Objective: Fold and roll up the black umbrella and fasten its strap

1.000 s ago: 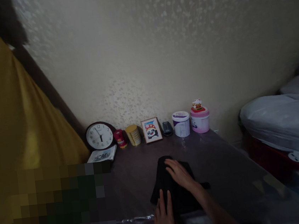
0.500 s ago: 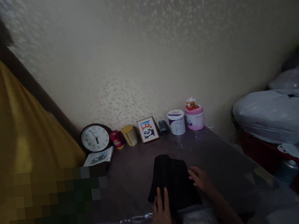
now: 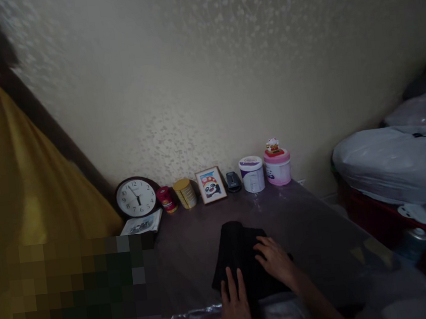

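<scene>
A black piece of cloth (image 3: 233, 248), with a raised fold along its left half, lies on the dark table (image 3: 186, 264) near the front edge. My left hand (image 3: 235, 304) rests on the lower left of the cloth, its fingers stretched out and spread. On the right half of the cloth lies my right hand (image 3: 275, 259), fingers apart and slightly bent. The cloth's right side is partly hidden under that hand. What kind of garment or cloth it is, I cannot make out in the dim light.
Along the wall stand a round clock (image 3: 136, 197), a red can (image 3: 167, 200), a yellow tin (image 3: 185, 193), a panda picture frame (image 3: 211, 185), a small dark device (image 3: 233, 181), a white tub (image 3: 251, 174) and a pink tub (image 3: 278, 168) with a figurine. A yellow curtain (image 3: 28, 174) hangs left; wrapped bundles (image 3: 396, 160) sit right.
My right hand has moved left from the cloth's right edge onto its right half. My left hand stays on the cloth, its fingers spread wider.
</scene>
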A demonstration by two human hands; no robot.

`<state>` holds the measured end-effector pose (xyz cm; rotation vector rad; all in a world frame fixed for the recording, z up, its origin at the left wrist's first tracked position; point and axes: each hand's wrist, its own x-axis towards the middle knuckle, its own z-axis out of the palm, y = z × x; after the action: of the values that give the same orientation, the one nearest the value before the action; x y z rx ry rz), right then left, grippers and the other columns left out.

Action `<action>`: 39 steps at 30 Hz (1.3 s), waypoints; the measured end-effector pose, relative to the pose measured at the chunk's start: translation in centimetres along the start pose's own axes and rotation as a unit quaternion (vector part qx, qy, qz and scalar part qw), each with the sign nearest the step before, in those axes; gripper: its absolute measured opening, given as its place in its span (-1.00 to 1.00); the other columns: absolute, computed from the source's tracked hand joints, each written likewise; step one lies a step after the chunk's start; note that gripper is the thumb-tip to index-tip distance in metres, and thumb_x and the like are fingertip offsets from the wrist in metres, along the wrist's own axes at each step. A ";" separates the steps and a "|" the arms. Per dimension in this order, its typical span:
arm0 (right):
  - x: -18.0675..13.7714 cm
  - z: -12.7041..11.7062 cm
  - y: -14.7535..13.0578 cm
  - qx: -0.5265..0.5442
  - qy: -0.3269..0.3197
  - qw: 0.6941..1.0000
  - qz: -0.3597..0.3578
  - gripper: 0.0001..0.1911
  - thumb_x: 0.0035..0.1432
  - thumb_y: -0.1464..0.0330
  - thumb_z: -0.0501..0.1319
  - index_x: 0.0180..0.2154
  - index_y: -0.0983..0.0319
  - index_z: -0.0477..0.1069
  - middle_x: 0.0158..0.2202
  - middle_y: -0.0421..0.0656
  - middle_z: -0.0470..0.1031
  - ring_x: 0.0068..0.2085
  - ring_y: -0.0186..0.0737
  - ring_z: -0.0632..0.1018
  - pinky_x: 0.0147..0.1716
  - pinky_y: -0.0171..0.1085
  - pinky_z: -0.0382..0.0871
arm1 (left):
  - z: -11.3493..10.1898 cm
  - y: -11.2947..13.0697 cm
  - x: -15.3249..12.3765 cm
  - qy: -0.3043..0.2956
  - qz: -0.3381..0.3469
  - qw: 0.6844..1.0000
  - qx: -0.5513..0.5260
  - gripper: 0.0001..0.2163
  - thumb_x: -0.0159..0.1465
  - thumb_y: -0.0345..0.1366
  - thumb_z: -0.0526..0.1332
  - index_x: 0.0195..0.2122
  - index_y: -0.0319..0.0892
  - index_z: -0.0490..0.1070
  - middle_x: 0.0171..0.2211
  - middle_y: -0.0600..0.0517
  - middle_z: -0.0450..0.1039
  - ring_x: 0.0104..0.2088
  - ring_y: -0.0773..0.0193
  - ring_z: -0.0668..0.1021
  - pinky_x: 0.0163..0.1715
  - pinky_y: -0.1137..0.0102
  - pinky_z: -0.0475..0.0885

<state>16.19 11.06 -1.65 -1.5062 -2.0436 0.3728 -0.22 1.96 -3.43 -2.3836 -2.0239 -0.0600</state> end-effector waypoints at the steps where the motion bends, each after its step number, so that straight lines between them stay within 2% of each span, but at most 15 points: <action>1: 0.1 0.0 0.7 -0.009 0.022 0.999 0.028 -0.73 0.06 0.40 0.05 -0.22 0.23 0.46 -0.04 0.01 0.41 0.00 -0.04 0.40 -0.01 -0.10 0.21 | 0.4 -0.1 0.0 0.003 0.001 1.000 0.002 -0.32 0.05 -0.63 -0.08 0.22 -0.08 -0.11 0.26 0.05 -0.09 0.25 0.08 0.01 0.16 0.16 0.10; 3: 0.3 0.0 2.1 0.015 0.060 0.995 0.081 -0.69 0.09 0.38 -0.01 -0.21 0.28 0.44 -0.14 0.05 0.46 -0.10 -0.04 0.47 -0.09 -0.12 0.28 | 1.0 -0.4 0.1 0.001 -0.008 1.000 -0.003 -0.31 0.04 -0.62 -0.07 0.22 -0.06 -0.13 0.26 0.05 -0.06 0.25 0.08 0.02 0.15 0.16 0.12; 6: 0.1 -0.1 3.6 0.094 0.074 0.985 0.122 -0.67 0.10 0.30 -0.04 -0.26 0.30 0.42 -0.29 0.03 0.51 -0.23 -0.04 0.52 -0.22 -0.14 0.34 | 1.1 -0.5 0.1 -0.004 -0.013 1.000 -0.018 -0.28 0.02 -0.62 -0.06 0.23 -0.05 -0.16 0.25 0.04 -0.06 0.25 0.05 0.01 0.15 0.13 0.12; 10: -0.1 0.0 4.1 0.182 0.110 0.964 0.161 -0.68 0.01 0.22 0.02 -0.31 0.27 0.43 -0.29 0.00 0.53 -0.22 -0.03 0.52 -0.19 -0.12 0.35 | 0.6 -0.3 0.2 -0.023 -0.007 0.999 -0.031 -0.29 0.02 -0.64 -0.07 0.22 -0.09 -0.14 0.27 0.02 -0.14 0.26 0.04 -0.07 0.18 0.13 0.07; 13: 0.0 0.0 3.7 0.270 0.111 0.937 0.191 -0.66 -0.01 0.15 0.08 -0.33 0.23 0.46 -0.30 -0.06 0.55 -0.21 -0.05 0.52 -0.20 -0.15 0.37 | 0.5 -0.3 0.2 -0.035 -0.009 0.999 -0.036 -0.29 0.01 -0.67 -0.11 0.22 -0.11 -0.14 0.28 0.03 -0.18 0.26 0.08 -0.10 0.20 0.18 0.03; 19: 0.0 -0.2 2.4 0.390 0.053 0.891 0.227 -0.57 -0.05 0.05 0.14 -0.30 0.24 0.48 -0.32 -0.12 0.56 -0.22 -0.07 0.54 -0.28 -0.21 0.42 | 1.5 -0.8 0.3 -0.032 -0.046 0.997 -0.053 -0.23 -0.02 -0.65 -0.07 0.24 -0.10 -0.25 0.28 0.00 -0.19 0.25 0.08 0.00 0.13 0.23 0.16; 21: 0.2 -0.3 1.8 0.425 0.045 0.876 0.223 -0.55 -0.08 0.05 0.17 -0.27 0.24 0.47 -0.31 -0.12 0.55 -0.22 -0.07 0.54 -0.27 -0.21 0.42 | 1.7 -1.0 0.3 -0.031 -0.037 0.997 -0.058 -0.24 -0.01 -0.65 -0.07 0.24 -0.10 -0.25 0.28 -0.02 -0.18 0.25 0.07 -0.01 0.14 0.21 0.15; 25: 1.3 -0.8 -0.2 0.541 0.031 0.818 0.195 -0.55 -0.09 0.10 0.22 -0.18 0.24 0.41 -0.28 -0.11 0.54 -0.24 -0.08 0.55 -0.24 -0.20 0.42 | 1.6 -1.0 0.4 -0.035 -0.034 0.997 -0.067 -0.24 -0.01 -0.67 -0.08 0.24 -0.10 -0.23 0.27 -0.04 -0.19 0.26 0.05 -0.04 0.16 0.16 0.12; 27: 2.0 -1.0 -1.4 0.567 0.032 0.800 0.194 -0.54 -0.09 0.14 0.24 -0.14 0.22 0.39 -0.23 -0.09 0.53 -0.21 -0.07 0.54 -0.23 -0.19 0.41 | 1.2 -0.8 0.3 -0.039 -0.040 0.995 -0.078 -0.24 -0.01 -0.67 -0.09 0.24 -0.12 -0.23 0.28 -0.04 -0.21 0.26 0.06 -0.05 0.16 0.16 0.11; 32: 4.4 -0.3 -4.0 0.500 0.039 0.828 0.251 -0.39 -0.17 0.17 0.29 -0.03 0.23 0.33 -0.04 0.01 0.42 -0.04 -0.05 0.46 -0.11 -0.19 0.32 | 0.0 -0.4 0.3 -0.065 -0.075 0.992 -0.079 -0.30 0.01 -0.66 -0.10 0.23 -0.26 -0.15 0.27 -0.11 -0.27 0.25 0.11 -0.04 0.18 0.22 0.08; 36: 6.3 1.5 -5.5 0.473 -0.011 0.847 0.240 -0.37 -0.15 0.17 0.26 0.00 0.23 0.28 -0.01 0.03 0.39 -0.06 -0.10 0.47 -0.15 -0.22 0.34 | 0.0 -1.0 0.5 -0.089 -0.073 0.988 -0.104 -0.39 0.03 -0.61 -0.08 0.18 -0.35 0.04 0.27 -0.16 -0.28 0.25 0.07 -0.01 0.17 0.21 0.08; 39: 7.2 3.3 -6.3 0.457 -0.039 0.859 0.226 -0.41 -0.12 0.20 0.24 -0.01 0.25 0.28 -0.02 0.03 0.39 -0.12 -0.15 0.50 -0.22 -0.27 0.37 | 0.2 -1.7 0.6 -0.128 -0.080 0.978 -0.146 -0.42 0.04 -0.53 -0.03 0.16 -0.38 0.09 0.26 -0.19 -0.16 0.25 0.06 0.00 0.18 0.23 0.06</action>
<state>7.83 16.08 1.07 -1.2947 -1.1840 1.3785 -1.79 2.80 -3.64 -2.4989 -2.4804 -0.0581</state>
